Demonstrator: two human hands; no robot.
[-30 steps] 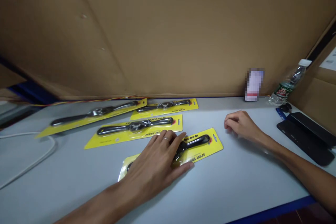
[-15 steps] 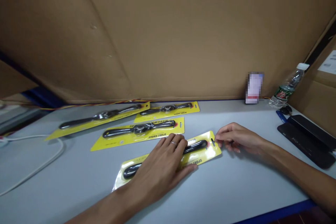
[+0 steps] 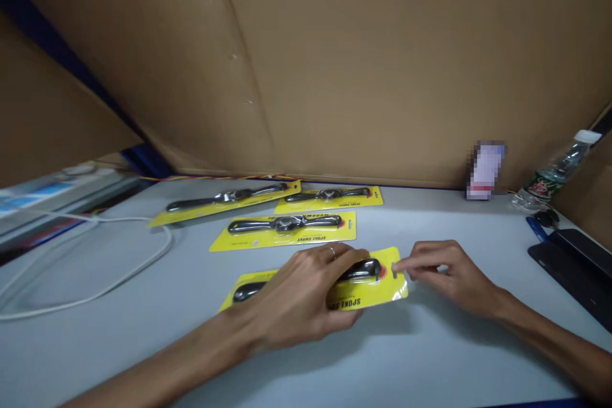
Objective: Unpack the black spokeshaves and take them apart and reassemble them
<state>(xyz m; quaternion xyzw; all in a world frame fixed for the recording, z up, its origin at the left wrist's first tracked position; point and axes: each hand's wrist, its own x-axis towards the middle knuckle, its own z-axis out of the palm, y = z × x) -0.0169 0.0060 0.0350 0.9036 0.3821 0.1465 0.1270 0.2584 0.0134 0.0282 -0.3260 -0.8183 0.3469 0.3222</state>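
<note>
A yellow blister pack with a black spoke shave (image 3: 370, 285) lies nearest me on the grey table (image 3: 430, 357). My left hand (image 3: 301, 296) is wrapped over its middle, fingers on top and thumb at the near edge. My right hand (image 3: 447, 277) pinches the pack's right end by the hang hole, which looks slightly raised. Three more yellow packs lie behind: one (image 3: 287, 229) just beyond, one (image 3: 329, 197) further back, one (image 3: 224, 202) at the back left.
A cardboard wall (image 3: 335, 64) stands behind the table. A white cable (image 3: 95, 280) loops at the left. At the right are a blurred card (image 3: 485, 169), a plastic bottle (image 3: 554, 172), a blue pen (image 3: 535, 226) and a black case (image 3: 578, 268).
My left hand has curled around the nearest pack, and my right hand has closed its pinch on the pack's right end. The camera view has swung to the left.
</note>
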